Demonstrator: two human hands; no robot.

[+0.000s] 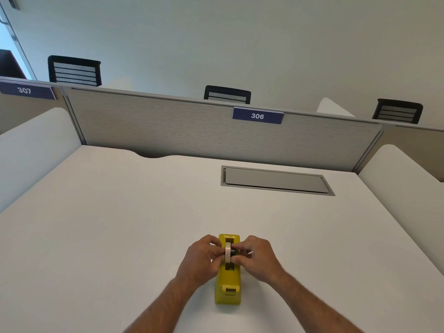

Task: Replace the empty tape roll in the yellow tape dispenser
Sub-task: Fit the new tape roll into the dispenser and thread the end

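— Where's the yellow tape dispenser (228, 280)?
— At six o'clock on the surface (120, 212).
— And each grip?
— Left hand (200, 258) and right hand (258, 257) both pinch the tape roll (227, 253) above its slot.

Yellow dispenser (228, 280) stands on white desk (120, 212). Left hand (200, 257) and right hand (257, 255) pinch a pale tape roll (227, 253) with dark core, edge-up over its slot.

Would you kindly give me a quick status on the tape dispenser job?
Left hand and right hand both gripping tape roll over yellow dispenser. Roll at the cradle, seating unclear. Desk around it unobstructed.
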